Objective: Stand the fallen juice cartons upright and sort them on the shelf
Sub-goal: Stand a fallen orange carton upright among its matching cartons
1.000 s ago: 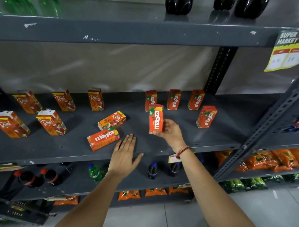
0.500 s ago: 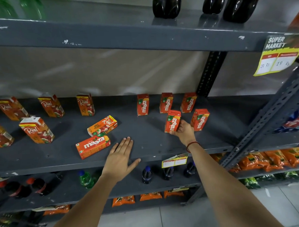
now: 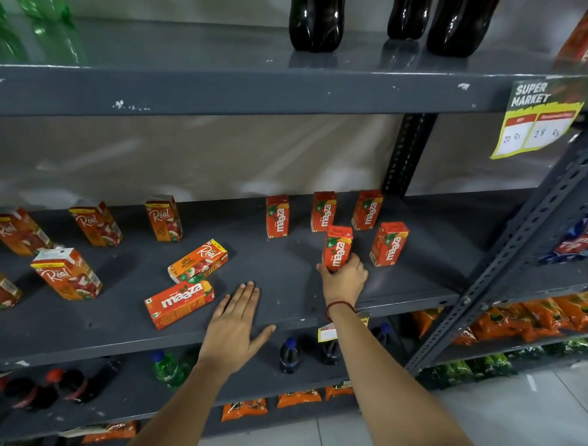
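Note:
My right hand (image 3: 343,278) grips the base of an upright red Maaza carton (image 3: 337,247) that stands on the grey shelf (image 3: 289,310), left of another upright Maaza carton (image 3: 389,243). Three more Maaza cartons (image 3: 323,210) stand in a row behind. Two cartons lie flat: a Maaza carton (image 3: 179,303) near the front and an orange Real apple carton (image 3: 198,260) behind it. My left hand (image 3: 234,321) rests flat and open on the shelf, just right of the fallen Maaza carton. Several Real cartons (image 3: 67,273) stand upright at the left.
Dark and green bottles (image 3: 315,16) stand on the shelf above. A yellow price tag (image 3: 537,121) hangs at the right. A slanted metal upright (image 3: 510,267) borders the shelf on the right. Small bottles (image 3: 288,354) and orange snack packs (image 3: 512,321) fill the lower shelves.
My right hand carried the Maaza carton from mid-shelf to the right and set it down beside the front-row carton. My left hand has stayed flat on the shelf.

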Demonstrator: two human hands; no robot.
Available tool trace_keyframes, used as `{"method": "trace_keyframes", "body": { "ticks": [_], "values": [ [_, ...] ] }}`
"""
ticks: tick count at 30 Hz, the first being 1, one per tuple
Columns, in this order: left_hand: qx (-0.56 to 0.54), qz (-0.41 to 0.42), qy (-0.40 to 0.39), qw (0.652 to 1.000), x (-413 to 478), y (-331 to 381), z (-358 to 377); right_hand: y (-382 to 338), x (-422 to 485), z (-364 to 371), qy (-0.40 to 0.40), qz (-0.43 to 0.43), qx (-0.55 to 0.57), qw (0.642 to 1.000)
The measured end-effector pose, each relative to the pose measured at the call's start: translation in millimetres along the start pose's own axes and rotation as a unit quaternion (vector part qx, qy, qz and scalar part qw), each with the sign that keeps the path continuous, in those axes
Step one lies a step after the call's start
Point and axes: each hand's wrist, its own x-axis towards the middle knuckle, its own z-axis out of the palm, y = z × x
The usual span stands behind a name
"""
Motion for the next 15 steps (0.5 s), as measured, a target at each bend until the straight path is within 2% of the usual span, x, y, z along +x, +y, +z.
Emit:
{"method": "trace_keyframes", "body": {
  "ticks": [6,15],
  "values": [
    [0.004,-0.001,0.012,1.0,0.1,-0.1,1.3,2.7,2.7,-3.9,-0.008,-0.026,0.001,1.0],
    [0.003,0.013,0.019,1.0,-7.3,-5.3,-1.0,-1.0,-5.0,-7.0,-0.022,-0.01,0.021,1.0]
  ]
}}
